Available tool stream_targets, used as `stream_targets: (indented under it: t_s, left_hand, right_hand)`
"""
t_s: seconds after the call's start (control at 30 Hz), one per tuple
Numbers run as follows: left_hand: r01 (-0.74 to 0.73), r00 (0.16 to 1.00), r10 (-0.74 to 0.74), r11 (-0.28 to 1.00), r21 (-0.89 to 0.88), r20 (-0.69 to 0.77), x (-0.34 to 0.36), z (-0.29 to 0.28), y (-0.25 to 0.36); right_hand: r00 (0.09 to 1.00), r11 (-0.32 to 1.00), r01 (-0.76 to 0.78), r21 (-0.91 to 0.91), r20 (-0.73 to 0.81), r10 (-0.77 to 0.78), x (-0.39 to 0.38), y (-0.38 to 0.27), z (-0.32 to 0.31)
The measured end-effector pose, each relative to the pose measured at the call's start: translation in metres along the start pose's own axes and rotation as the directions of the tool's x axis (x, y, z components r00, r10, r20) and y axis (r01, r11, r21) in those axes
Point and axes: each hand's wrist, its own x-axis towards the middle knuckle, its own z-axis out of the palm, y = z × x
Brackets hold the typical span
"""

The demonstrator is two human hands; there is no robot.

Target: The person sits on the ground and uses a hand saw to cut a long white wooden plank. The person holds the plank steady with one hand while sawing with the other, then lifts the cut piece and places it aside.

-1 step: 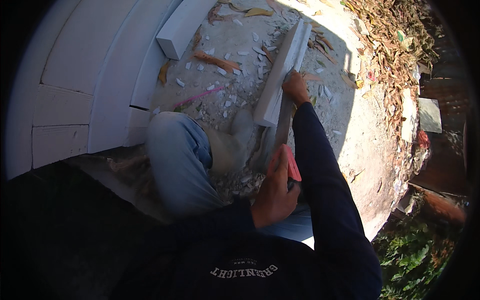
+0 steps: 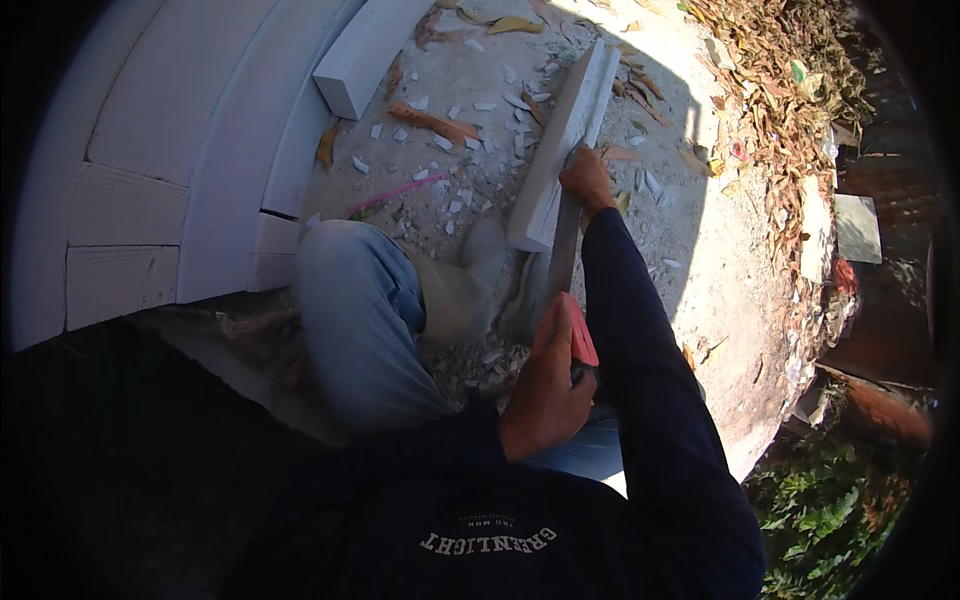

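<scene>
My left hand (image 2: pixel 548 405) is closed round the red and black handle of a handsaw (image 2: pixel 565 255). The saw's blade runs away from me along the right side of a long white block (image 2: pixel 560 150). My right hand (image 2: pixel 588 180) is closed on the far part of the blade, against the block's side, and covers the tip in part. The block lies on the ground at a slant, and a lengthwise step or groove shows along its right edge. My bent knee and dusty boot (image 2: pixel 485 260) are left of the saw.
Large white blocks (image 2: pixel 220 150) are stacked at the left, and another white block (image 2: pixel 365 60) lies beside them. White chips (image 2: pixel 443 143), brown leaves and a pink strip (image 2: pixel 400 195) litter the ground. Dry leaves (image 2: pixel 770 130) heap up along the right.
Both hands have shifted very slightly left with the saw, and the left has also dropped a touch. The block has stayed in place.
</scene>
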Motion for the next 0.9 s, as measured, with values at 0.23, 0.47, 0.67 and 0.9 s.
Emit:
stream_targets:
  t_s: [0.23, 0.47, 0.67, 0.9]
  left_hand:
    - [0.075, 0.997, -0.076, 0.997, 0.011, 0.014, -0.088, -0.015, 0.012]
    - [0.115, 0.992, -0.116, 0.993, 0.026, 0.043, -0.136, -0.022, 0.024]
    - [0.375, 0.923, -0.371, 0.927, -0.017, 0.101, -0.152, -0.033, 0.057]
    - [0.044, 0.981, -0.063, 0.993, 0.108, 0.182, -0.150, -0.036, 0.072]
  right_hand:
    - [0.998, 1.000, 0.009, -0.001, 0.065, -0.009, -0.090, -0.020, 0.009]
    - [1.000, 0.996, 0.018, 0.091, 0.008, -0.019, -0.162, -0.018, 0.015]
    - [0.931, 0.996, 0.084, 0.000, 0.355, -0.078, -0.212, 0.004, 0.076]
    - [0.993, 0.990, 0.113, 0.084, 0.019, -0.115, -0.178, -0.024, -0.012]
